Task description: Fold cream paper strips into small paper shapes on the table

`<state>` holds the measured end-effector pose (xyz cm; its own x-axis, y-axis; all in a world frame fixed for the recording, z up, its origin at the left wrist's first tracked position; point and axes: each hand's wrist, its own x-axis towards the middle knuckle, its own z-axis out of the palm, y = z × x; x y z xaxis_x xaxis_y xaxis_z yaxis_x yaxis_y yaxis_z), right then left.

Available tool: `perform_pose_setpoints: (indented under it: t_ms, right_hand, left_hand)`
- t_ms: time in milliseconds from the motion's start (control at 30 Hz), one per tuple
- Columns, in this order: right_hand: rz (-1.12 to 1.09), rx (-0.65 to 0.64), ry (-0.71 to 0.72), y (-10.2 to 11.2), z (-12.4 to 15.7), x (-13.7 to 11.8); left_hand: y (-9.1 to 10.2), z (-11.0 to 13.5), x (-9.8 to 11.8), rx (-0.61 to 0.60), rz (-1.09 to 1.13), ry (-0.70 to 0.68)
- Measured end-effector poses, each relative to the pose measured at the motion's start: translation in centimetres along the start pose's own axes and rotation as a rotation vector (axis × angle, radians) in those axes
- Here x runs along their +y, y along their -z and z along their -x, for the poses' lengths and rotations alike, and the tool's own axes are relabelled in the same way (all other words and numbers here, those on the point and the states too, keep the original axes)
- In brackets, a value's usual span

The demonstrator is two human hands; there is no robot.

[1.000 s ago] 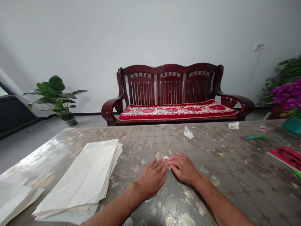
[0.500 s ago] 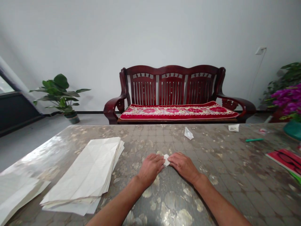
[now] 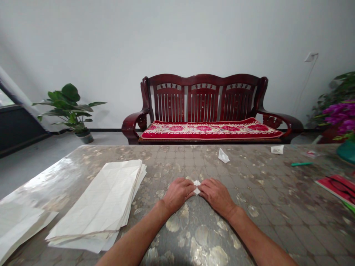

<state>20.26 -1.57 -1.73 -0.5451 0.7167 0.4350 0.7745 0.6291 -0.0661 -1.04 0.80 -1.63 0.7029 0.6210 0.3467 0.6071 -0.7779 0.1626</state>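
Observation:
A small folded piece of white paper (image 3: pixel 196 187) is pinched between my two hands just above or on the tabletop. My left hand (image 3: pixel 179 191) grips its left side, fingers closed and pointing right. From the other side my right hand (image 3: pixel 216 193) holds the right edge, its fingers bent together. Only the middle of the paper shows; the fingers cover its sides. Beyond my hands, a folded paper boat (image 3: pixel 223 156) stands on the table, and another white folded paper piece (image 3: pixel 277 149) lies farther right near the back edge.
A stack of white paper sheets (image 3: pixel 102 199) lies to the left, with more loose sheets (image 3: pixel 19 225) at the left edge. On the right are a green pen (image 3: pixel 301 164), glasses on a red book (image 3: pixel 330 183), and purple flowers (image 3: pixel 342 114). A wooden bench (image 3: pixel 203 98) stands behind the table.
My left hand has shifted slightly, its fingers now closer along the paper's left edge. Both hands stay on the small paper, and the view has tilted a little.

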Motion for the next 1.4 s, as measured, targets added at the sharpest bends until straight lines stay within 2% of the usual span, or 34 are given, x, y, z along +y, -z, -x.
perform_pose_setpoints:
  t_ms: [300,467,667,1033,1400]
  right_hand:
    - [0.027,0.056,-0.016,-0.6,0.0,-0.3]
    - [-0.031,0.054,-0.170,-0.7,-0.4,-0.6]
    - [-0.122,0.062,-0.345,-0.9,-0.9,-0.7]
    - [-0.091,-0.046,-0.491,-0.5,-1.5,-1.0]
    - [-0.091,-0.138,-0.568,0.1,-2.3,-1.4]
  left_hand:
    - [0.3,-0.4,0.2,0.000,0.038,0.002]
    - [0.0,-0.9,0.2,0.044,0.100,0.136]
    - [0.2,-1.3,0.1,0.036,0.098,0.303]
    - [0.3,-2.1,0.7,-0.087,-0.051,0.468]
    - [0.3,-2.7,1.2,-0.167,-0.145,0.491]
